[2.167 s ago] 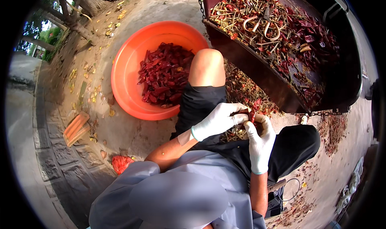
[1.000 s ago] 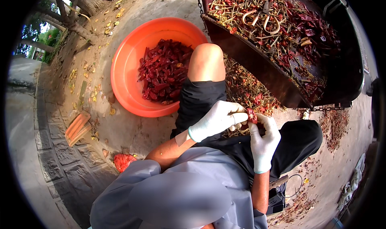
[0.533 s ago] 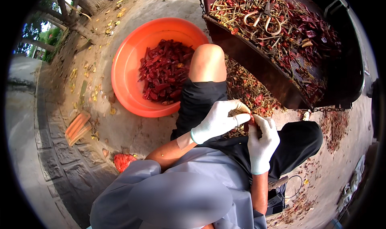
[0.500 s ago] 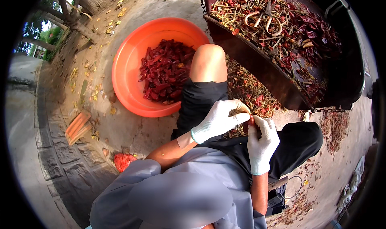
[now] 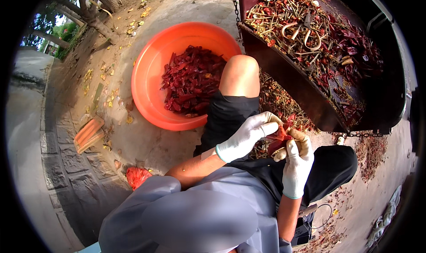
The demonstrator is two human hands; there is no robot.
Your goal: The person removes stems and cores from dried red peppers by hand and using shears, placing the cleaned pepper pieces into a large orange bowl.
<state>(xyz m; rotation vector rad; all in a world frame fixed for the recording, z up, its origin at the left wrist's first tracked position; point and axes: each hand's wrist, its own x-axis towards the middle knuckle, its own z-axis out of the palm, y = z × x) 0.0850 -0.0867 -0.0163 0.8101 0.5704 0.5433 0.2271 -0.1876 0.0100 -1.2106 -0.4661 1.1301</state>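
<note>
Both my hands wear white knitted gloves and meet above my lap. My left hand (image 5: 252,136) pinches one side of a dried red chili pepper (image 5: 280,135) between thumb and fingers. From the other side, my right hand (image 5: 298,160) grips the pepper with its fingertips. The piece looks flattened or split open, and the fingers hide part of it. Ahead and to the left of my hands, beside my raised knee, stands an orange basin (image 5: 148,100) holding a heap of dark red chili pieces (image 5: 193,77).
At the upper right is a dark cart bed (image 5: 288,77), its flap lowered, with stems and peppers (image 5: 275,20) and cream-handled scissors (image 5: 306,33). Stems litter the ground (image 5: 277,97) below it. Bricks (image 5: 88,135) and a red plastic bag (image 5: 137,177) lie at the left.
My right fingers have spread and shifted, and more of the chili pepper shows between my hands, now flatter and wider. The whole view has shifted slightly.
</note>
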